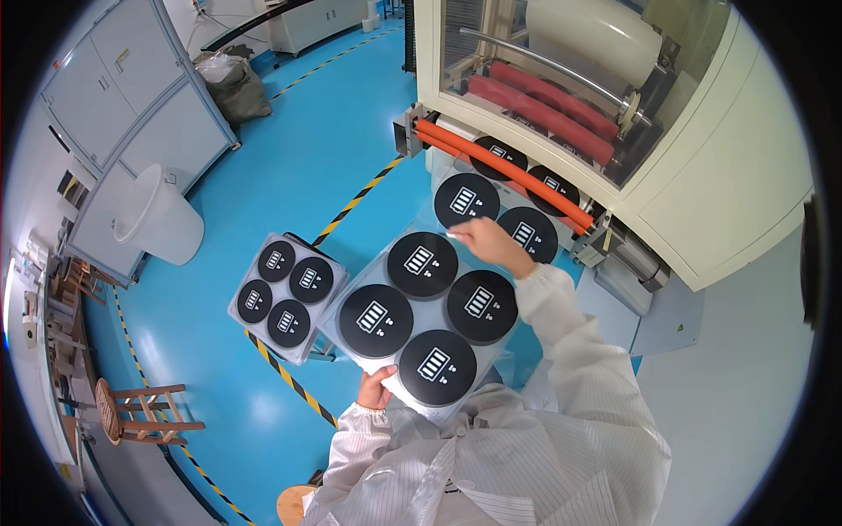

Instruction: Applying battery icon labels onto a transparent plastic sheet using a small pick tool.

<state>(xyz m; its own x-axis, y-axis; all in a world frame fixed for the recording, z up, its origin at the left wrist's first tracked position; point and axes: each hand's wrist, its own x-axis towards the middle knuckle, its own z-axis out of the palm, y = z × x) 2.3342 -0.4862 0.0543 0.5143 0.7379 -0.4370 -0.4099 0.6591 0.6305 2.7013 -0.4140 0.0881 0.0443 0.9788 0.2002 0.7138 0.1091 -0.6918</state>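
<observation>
A pale translucent sheet (355,352) with several round black discs (423,265) slants in front of me. White battery-like symbols mark the discs. My left hand (375,388) grips the sheet's near left edge, the thumb on top beside a disc. Over the sheet's far part my right hand (493,244) is closed, its fingers pinched around something small and whitish that I cannot make out. Just beyond that hand, more discs (467,200) lie on film coming out under an orange roller (500,173). Whether the film and the sheet are joined is hard to see.
A large cream machine (745,175) with red rollers behind a window stands at the far right. To my left is a stack of similar disc sheets (237,309) on a stand. Farther left are a white bin (162,219), a wooden stool (140,412) and cabinets (114,79).
</observation>
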